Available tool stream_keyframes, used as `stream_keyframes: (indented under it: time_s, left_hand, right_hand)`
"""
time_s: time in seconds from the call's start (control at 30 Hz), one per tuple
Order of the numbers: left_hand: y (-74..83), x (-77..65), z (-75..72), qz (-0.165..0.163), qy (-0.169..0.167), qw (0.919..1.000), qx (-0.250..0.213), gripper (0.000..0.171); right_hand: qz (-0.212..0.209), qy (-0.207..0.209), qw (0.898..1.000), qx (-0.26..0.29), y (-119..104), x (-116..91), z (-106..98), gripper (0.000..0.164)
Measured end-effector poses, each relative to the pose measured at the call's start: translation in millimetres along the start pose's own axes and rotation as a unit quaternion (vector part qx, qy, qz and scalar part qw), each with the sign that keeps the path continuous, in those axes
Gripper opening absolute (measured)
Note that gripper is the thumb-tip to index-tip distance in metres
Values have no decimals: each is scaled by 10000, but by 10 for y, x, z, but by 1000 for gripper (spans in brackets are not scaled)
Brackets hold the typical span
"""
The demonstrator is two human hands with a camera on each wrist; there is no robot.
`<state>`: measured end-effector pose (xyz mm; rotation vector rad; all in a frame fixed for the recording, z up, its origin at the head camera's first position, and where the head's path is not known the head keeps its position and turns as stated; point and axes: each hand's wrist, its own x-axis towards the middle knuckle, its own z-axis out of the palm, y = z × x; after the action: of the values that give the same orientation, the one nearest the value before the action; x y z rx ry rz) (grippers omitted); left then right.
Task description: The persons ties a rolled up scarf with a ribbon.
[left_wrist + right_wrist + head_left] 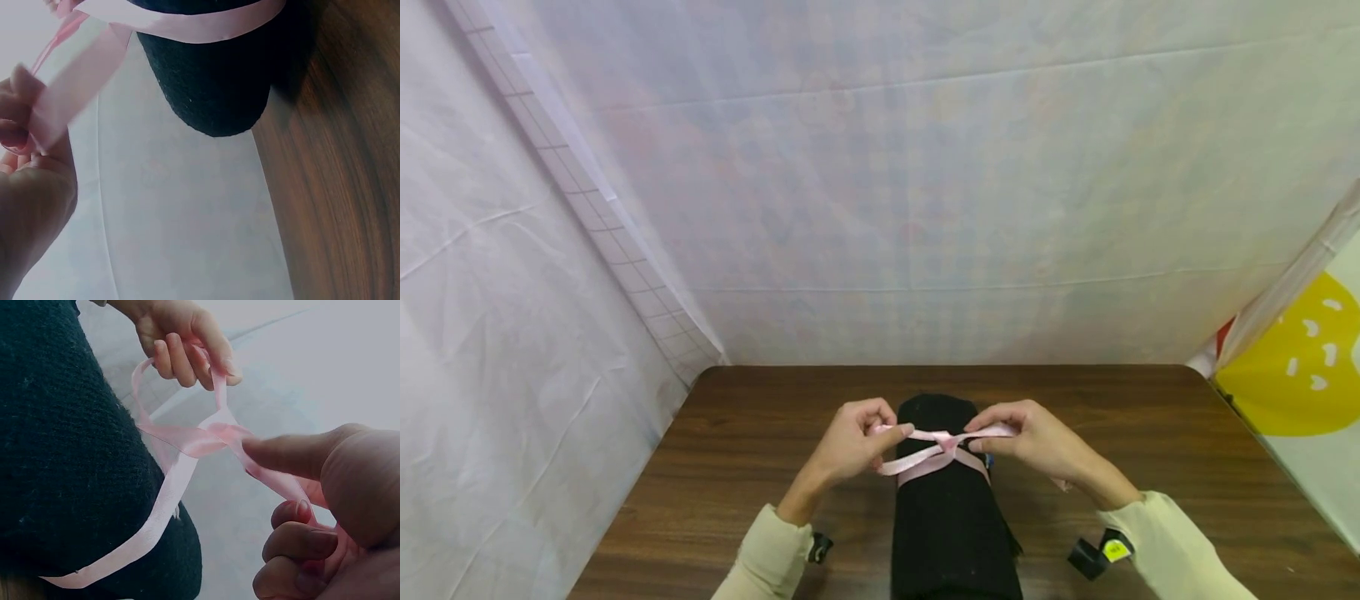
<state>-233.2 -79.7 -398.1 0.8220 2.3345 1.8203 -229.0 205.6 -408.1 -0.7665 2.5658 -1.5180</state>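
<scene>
A black rolled cloth (951,525) lies lengthwise on the table, its far end rounded. Round it runs a pink ribbon (206,24), crossed into a knot on top. My left hand (856,442) pinches a loop of the ribbon on the left side; the same loop shows below that hand in the right wrist view. On the other side my right hand (1033,437) grips the ribbon's other part between thumb and fingers, close to the knot. Both ribbon parts stretch outward from the knot. In the right wrist view the right thumb (287,456) lies along the ribbon.
The brown wooden table (737,467) ends at a white hanging sheet (910,208) behind the roll. Black straps with a yellow round label (1116,548) hang by the right wrist. A yellow printed shape (1300,375) shows beyond the right edge.
</scene>
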Motion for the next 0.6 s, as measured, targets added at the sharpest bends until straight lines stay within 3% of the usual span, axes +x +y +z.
stream_keyframes:
  time_s: [0.23,0.4,0.6]
  left_hand:
    - [67,-12,-38,291,-63,9980,562,18]
    - [-154,34,-63,272,-174,9971,684,17]
    - [-316,39,-109,159,-433,9946,930,18]
  right_hand:
    - [-286,129,9985,-452,12,0,-28,9]
    - [-188,-53,9998,-58,19,-2,-42,11]
    - [-353,-77,9987,-361,9,-8,-53,12]
